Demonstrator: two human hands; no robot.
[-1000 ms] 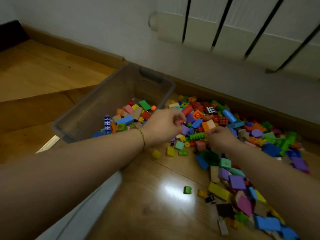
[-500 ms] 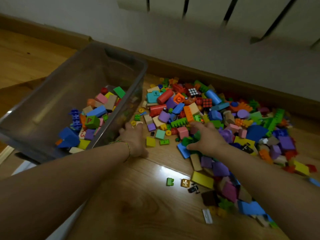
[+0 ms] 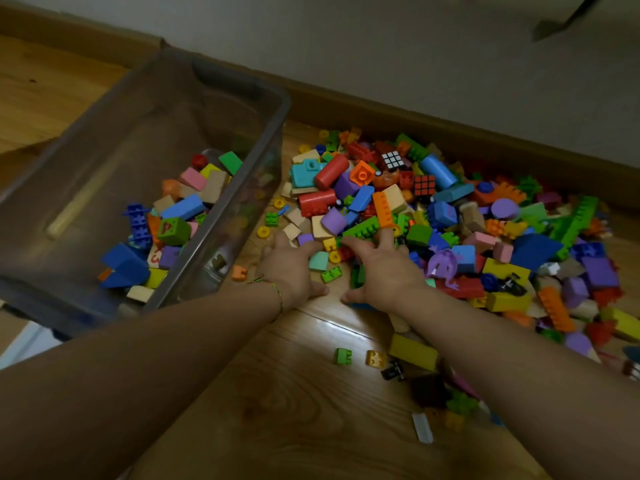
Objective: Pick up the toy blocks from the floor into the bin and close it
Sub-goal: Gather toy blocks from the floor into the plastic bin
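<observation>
Grips spread open, left hand [image 3: 291, 271] and right hand [image 3: 384, 273] rest on blocks [image 3: 446, 216] beside the bin [image 3: 221, 84], lengthwise toward the wall [image 3: 415, 46].

bin [image 3: 282, 109] upper left: translucent smoke-grey, holding blue, pink, tan, yellow and purple blocks plus a green cube [image 3: 173, 231] with a red mark. block pile [image 3: 450, 237] centre-right: mixed red, orange, yellow, green, blue, purple, pink, tan, incl. red cylinder [image 3: 331, 171], light-blue cylinder [image 3: 438, 171], teal block [image 3: 304, 173], and two black-gridded puzzle cubes, a white-faced cube [image 3: 392, 160] and a red-orange cube [image 3: 424, 185]. floor [image 3: 277, 410] warm brown wood grain, skirting [image 3: 450, 129] darker brown, wall [image 3: 415, 46] off-white, wrist thread [image 3: 277, 294] green/red/yellow braid.
</observation>
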